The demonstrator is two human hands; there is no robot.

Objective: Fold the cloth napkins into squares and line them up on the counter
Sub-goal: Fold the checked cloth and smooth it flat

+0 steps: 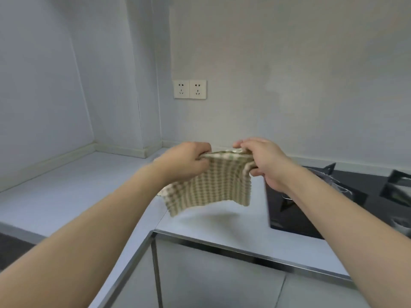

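A green-and-cream checked cloth napkin (211, 185) hangs in the air above the white counter (66, 187). My left hand (186, 161) grips its top left corner and my right hand (264, 161) grips its top right corner. The napkin's top edge is stretched between the two hands and its lower edge hangs loose, casting a shadow on the counter. A bit of pale cloth (162, 192) shows behind my left wrist on the counter, mostly hidden.
A black glass gas hob (311, 210) with pan supports is set into the counter at the right. Two wall sockets (189, 89) sit on the back wall. The L-shaped counter's metal-trimmed front edge (222, 243) runs below the hands, with cabinet doors under it.
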